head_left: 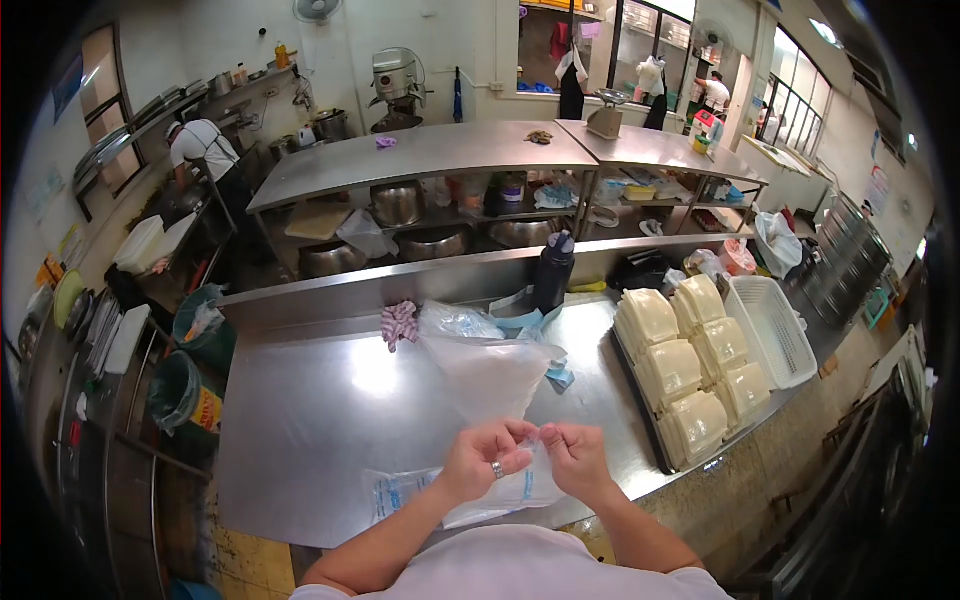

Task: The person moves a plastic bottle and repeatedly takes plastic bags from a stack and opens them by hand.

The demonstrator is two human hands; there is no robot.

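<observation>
Close to the table's near edge, my left hand (488, 460), with a ring on one finger, and my right hand (576, 462) meet with fingertips pinched together. Between them they hold a clear plastic bag (538, 462), which hangs down in front of my shirt. Just beyond my hands lies a large translucent plastic bag (490, 372) on the steel table (290, 420). Flat packaging with blue print (398, 492) rests under and left of my left forearm. To the right of my right hand, a dark tray (650, 432) carries several wrapped cream-coloured packs (672, 370).
A dark bottle (553, 272), a striped cloth (400, 325) and blue wrapping (560, 374) sit toward the table's back. A white basket (775, 335) stands right of the packs. Bins (175, 390) stand left; a person (208, 155) bends over a far-left counter.
</observation>
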